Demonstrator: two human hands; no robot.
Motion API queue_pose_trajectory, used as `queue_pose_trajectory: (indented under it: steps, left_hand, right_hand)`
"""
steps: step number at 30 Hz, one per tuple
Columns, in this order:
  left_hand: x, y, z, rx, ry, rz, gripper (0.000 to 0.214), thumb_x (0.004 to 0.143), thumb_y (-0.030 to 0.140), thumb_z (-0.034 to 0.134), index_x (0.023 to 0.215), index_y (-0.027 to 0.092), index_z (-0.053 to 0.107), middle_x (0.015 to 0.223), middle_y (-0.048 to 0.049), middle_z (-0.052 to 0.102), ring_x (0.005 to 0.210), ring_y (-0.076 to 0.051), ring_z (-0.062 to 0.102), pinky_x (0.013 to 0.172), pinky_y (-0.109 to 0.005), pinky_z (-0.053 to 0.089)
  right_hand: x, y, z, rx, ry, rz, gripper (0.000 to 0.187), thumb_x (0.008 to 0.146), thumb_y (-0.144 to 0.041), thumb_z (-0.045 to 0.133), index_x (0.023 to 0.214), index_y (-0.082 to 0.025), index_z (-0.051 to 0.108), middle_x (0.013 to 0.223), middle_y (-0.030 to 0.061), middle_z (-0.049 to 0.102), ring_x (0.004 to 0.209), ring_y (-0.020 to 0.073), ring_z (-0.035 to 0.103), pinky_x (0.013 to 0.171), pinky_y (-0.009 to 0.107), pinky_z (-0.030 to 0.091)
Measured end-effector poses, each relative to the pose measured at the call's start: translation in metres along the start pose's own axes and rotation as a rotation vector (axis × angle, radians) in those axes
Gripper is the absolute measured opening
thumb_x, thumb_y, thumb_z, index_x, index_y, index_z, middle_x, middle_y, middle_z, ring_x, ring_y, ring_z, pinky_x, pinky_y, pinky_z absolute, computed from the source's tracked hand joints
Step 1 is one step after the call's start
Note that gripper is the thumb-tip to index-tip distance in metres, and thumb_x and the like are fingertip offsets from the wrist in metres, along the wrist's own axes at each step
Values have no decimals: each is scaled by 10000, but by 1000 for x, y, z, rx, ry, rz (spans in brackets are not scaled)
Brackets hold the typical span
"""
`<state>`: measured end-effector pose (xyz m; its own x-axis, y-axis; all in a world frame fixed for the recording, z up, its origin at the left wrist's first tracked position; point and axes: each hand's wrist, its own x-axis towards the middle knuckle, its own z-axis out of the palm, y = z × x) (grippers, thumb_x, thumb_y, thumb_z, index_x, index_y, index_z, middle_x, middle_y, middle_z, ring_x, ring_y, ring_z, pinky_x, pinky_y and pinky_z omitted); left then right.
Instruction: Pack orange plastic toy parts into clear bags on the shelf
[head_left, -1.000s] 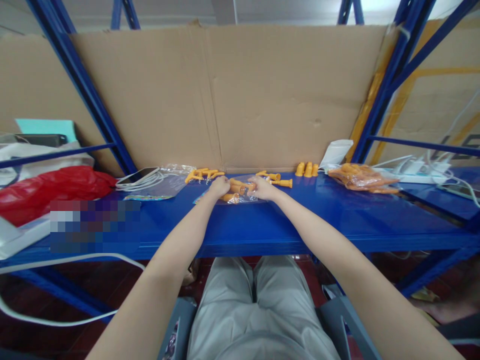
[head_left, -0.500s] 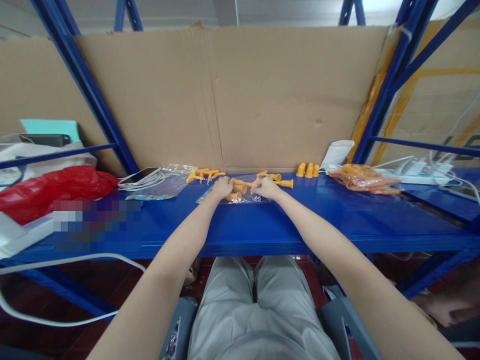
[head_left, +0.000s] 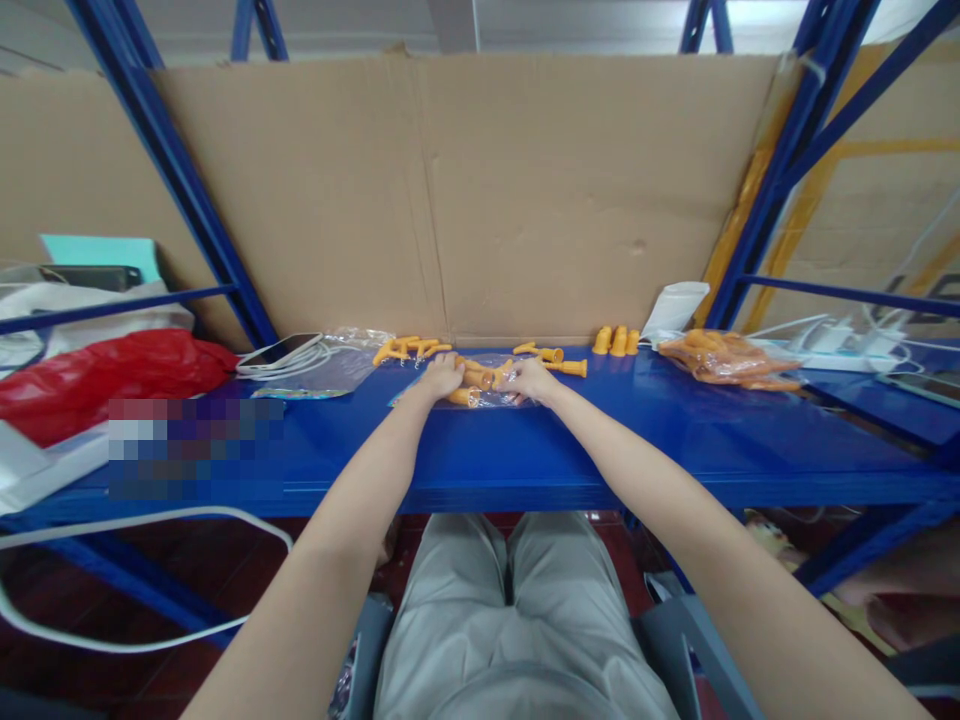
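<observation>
Both my arms reach forward over a blue metal shelf (head_left: 525, 450). My left hand (head_left: 442, 377) and my right hand (head_left: 531, 380) are closed at either end of a small clear plastic bag (head_left: 484, 385) that lies on the shelf with several orange plastic parts in it. The fingers of both hands curl down onto the bag. More loose orange parts (head_left: 409, 348) lie just behind my left hand, and others (head_left: 555, 358) behind my right hand. Three short orange caps (head_left: 615, 340) stand further right.
A big cardboard sheet (head_left: 465, 200) backs the shelf. A phone with white cable (head_left: 281, 352) and an empty clear bag (head_left: 337, 365) lie left, near a red bag (head_left: 97, 375). A filled bag of orange parts (head_left: 724, 358) and a white power strip (head_left: 832, 340) lie right. Blue uprights (head_left: 780, 150) frame the bay.
Both hands have stayed on the bag; my right hand has shifted slightly left, closer to the left one, bunching the bag and parts between them.
</observation>
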<state>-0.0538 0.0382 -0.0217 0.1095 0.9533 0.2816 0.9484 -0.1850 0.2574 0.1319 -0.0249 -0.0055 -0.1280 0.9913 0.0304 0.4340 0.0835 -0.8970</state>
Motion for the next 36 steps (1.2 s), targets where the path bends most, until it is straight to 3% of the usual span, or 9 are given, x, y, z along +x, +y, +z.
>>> queue_pose_trajectory:
  steps: [5,12,19,25,30,33,36]
  left_hand:
    - [4,-5,2,7,-3,20,516,918,283,351,1401,108,410,1484,-172,427,1394,-265,368,1134,-390,284]
    - [4,-3,1,33,-36,10,543,929,295,330,1420,68,372,1510,-184,383,1415,-257,331,1148,-361,249]
    - [8,-12,0,21,-28,36,520,914,291,368,1403,119,415,1496,-143,418,1405,-235,345,1141,-348,266]
    - [12,-20,1,-36,20,82,499,899,264,387,1378,145,456,1441,-121,484,1380,-214,381,1149,-347,270]
    - [12,-20,1,-69,42,89,495,897,241,385,1367,111,468,1431,-137,489,1372,-213,389,1151,-346,271]
    - [11,-20,0,-81,46,80,488,900,237,390,1367,124,473,1426,-128,495,1370,-206,393,1147,-336,277]
    - [10,-19,-1,-79,34,76,491,908,243,390,1370,96,469,1438,-141,482,1380,-204,381,1146,-317,275]
  right_hand:
    - [1,1,2,61,41,51,272,795,-57,670,684,-179,454,426,-61,504,419,84,545,449,172,506]
    - [1,-2,1,-54,85,36,316,765,-93,739,855,-190,452,450,-108,467,369,81,491,375,181,448]
    - [-10,-8,0,44,-31,31,328,777,-60,724,846,-185,429,489,-109,504,359,63,489,355,155,408]
    - [-9,-7,4,25,-71,47,261,829,-166,702,894,-186,450,473,-105,492,344,66,465,345,154,389]
    - [-9,-6,6,46,-40,40,392,817,-121,690,1112,-190,441,696,-74,577,382,45,484,337,160,388]
    - [-9,-6,8,17,-15,33,490,805,-101,683,1206,-191,417,964,5,628,424,22,489,356,170,406]
    - [-6,-3,9,-117,49,-14,574,783,-172,725,1264,-177,411,1154,83,611,551,53,581,479,202,489]
